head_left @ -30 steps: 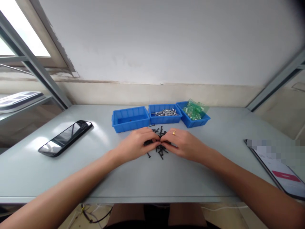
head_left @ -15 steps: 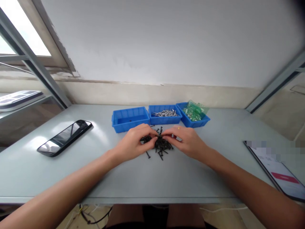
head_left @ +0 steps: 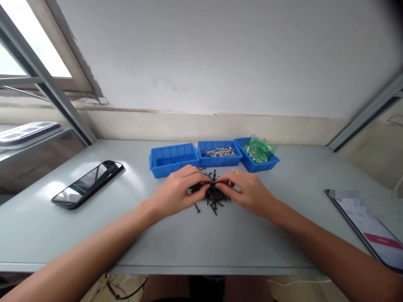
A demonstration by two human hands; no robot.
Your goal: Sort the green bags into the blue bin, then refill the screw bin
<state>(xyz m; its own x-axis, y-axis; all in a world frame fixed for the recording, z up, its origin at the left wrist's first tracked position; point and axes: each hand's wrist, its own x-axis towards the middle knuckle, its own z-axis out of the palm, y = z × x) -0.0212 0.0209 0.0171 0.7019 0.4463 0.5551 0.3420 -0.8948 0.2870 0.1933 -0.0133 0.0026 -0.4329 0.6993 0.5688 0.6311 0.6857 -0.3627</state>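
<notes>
A pile of black screws (head_left: pixel 214 196) lies on the grey table, with one loose black screw (head_left: pixel 197 208) at its near left edge. Above the pile, my left hand (head_left: pixel 179 188) is closed, thumb and fingertips pinching a black screw. My right hand (head_left: pixel 247 191), with a ring on one finger, faces it in a similar pinch on dark screws, its fingertips almost meeting the left ones. The fingers partly hide the pile and the exact pieces between them. Behind the hands stands a blue bin (head_left: pixel 174 168) with a small dark piece inside.
A second blue bin (head_left: pixel 219 161) holds silver nail-like pieces. Beside it, another blue bin (head_left: pixel 266 165) contains green plastic bags (head_left: pixel 260 149). A black phone (head_left: pixel 88 184) lies at the left, and a lit tablet or phone (head_left: pixel 362 226) at the right. A wall rises behind the table.
Both pinches have come closer together over the pile, their fingertips now nearly touching. The whole view has shifted slightly downward; bins and phones stay in place.
</notes>
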